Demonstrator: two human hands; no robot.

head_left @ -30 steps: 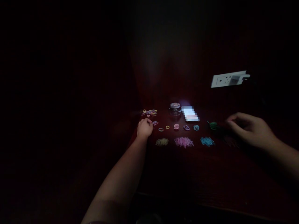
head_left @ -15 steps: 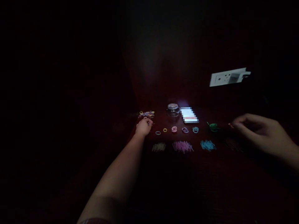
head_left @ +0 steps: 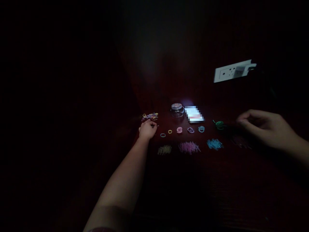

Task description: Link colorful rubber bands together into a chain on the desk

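Note:
My left hand (head_left: 147,129) rests on the dark table, fingers curled together, just in front of a mixed pile of small coloured bands (head_left: 150,116). A tiny thin thing shows at its fingertips, too small to name. At the right, my right hand (head_left: 267,129) hovers with thumb and forefinger pinched; whatever is between them cannot be made out. Below it lies a dim, dark reddish pile (head_left: 241,141). Nearest its fingertips are green bands (head_left: 219,125). A row of small rings runs leftward: blue (head_left: 201,129), purple (head_left: 190,130), pink (head_left: 179,130), yellow (head_left: 170,131) and a greenish one (head_left: 163,135).
Closer to me lie piles of thin bands: blue (head_left: 215,144), pink (head_left: 189,147) and yellowish (head_left: 164,149). Behind the row stand a lidded clear jar (head_left: 177,111) and a lit phone (head_left: 194,114). A wall socket (head_left: 231,71) holds a plug. The surroundings are very dark.
The view has tilted slightly, shifting everything upward. A small reddish bit seen at my right fingertips before no longer shows. My left hand stays by the mixed pile.

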